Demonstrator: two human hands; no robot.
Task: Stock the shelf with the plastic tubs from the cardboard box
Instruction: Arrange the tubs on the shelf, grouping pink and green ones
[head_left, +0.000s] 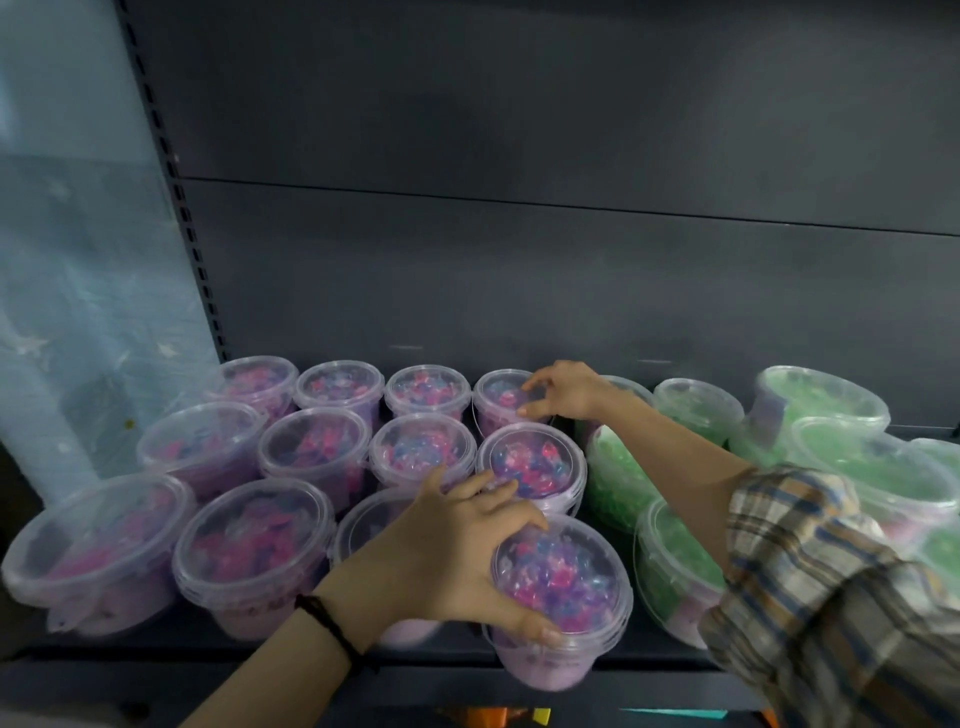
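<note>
Currently my left hand (457, 551) is clasping the front purple tub (561, 587), which is sitting at the shelf (208, 657) lip. My right hand (563, 392) is pinching the lid of a rear tub (501, 402). Front tub looks to be overhanging, so releasing early is risking a tumble.

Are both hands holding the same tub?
No, the left hand grips the front tub at the shelf edge, while the right hand holds a back-row tub.

Faint print (545, 664) on the front pink tub (561, 571) is too blurred to read.
</note>
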